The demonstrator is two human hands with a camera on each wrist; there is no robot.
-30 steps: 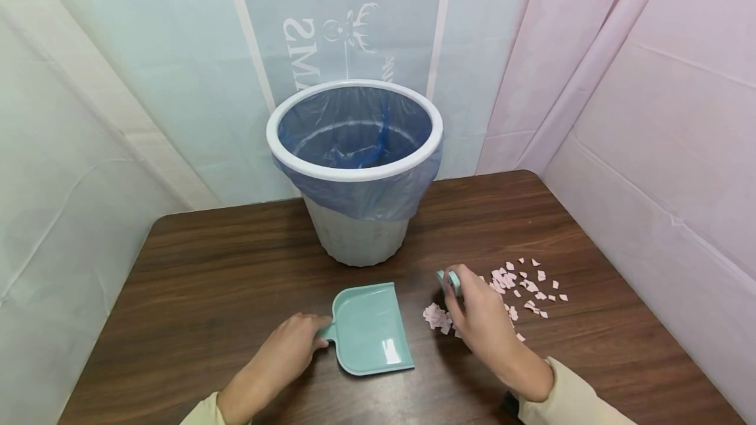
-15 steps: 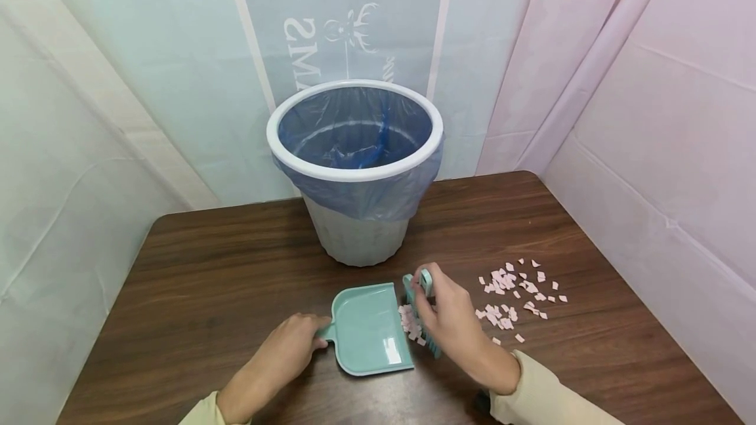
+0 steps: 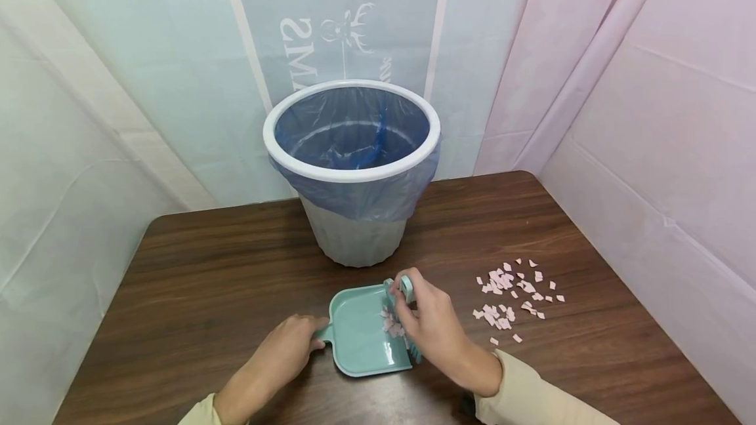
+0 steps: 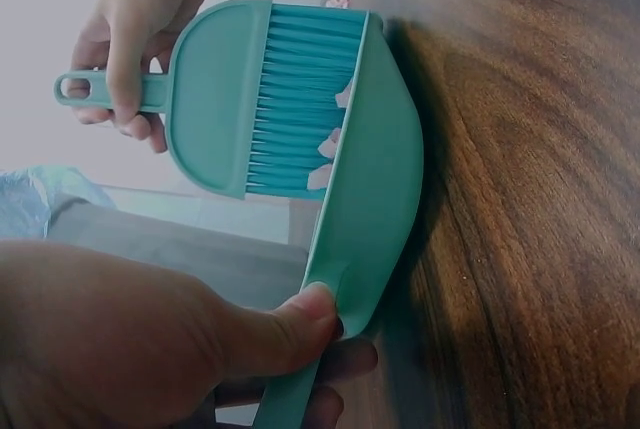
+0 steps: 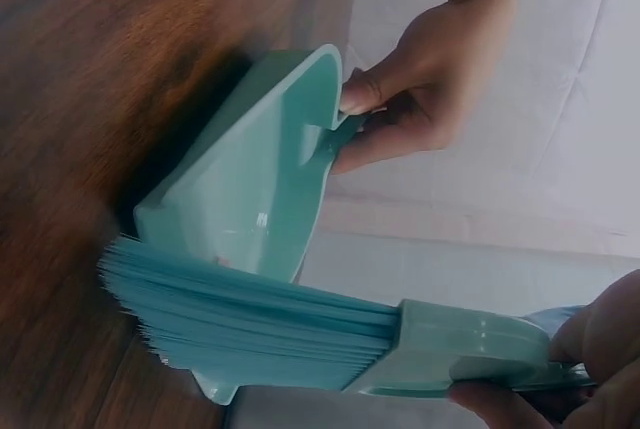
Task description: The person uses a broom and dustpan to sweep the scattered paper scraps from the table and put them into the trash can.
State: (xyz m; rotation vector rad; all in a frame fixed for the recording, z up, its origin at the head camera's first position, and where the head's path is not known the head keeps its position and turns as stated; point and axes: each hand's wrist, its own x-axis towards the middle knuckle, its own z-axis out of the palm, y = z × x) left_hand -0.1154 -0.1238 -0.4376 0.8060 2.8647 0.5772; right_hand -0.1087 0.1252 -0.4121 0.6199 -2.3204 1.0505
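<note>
A mint-green dustpan [image 3: 360,333] lies on the wooden table, its open edge facing right. My left hand [image 3: 289,349] pinches its short handle, thumb on top in the left wrist view. My right hand [image 3: 434,326] grips the handle of a matching hand brush [image 4: 215,99]. The brush's teal bristles [image 5: 250,319] stand at the dustpan's open edge. Just inside that edge, pink paper scraps [image 3: 391,323] lie against the bristles, partly hidden by the brush and hand. More paper scraps [image 3: 499,281] are scattered on the table to the right of my right hand.
Behind the dustpan stands a white bin [image 3: 357,235] lined with a blue plastic bag [image 3: 378,195]. Pale sheeting [image 3: 650,149] hangs around the back and sides of the table [image 3: 207,267].
My right hand has moved left with the brush, pushing a clump of paper scraps over the table and onto the dustpan's edge. My left hand and the dustpan have stayed in place.
</note>
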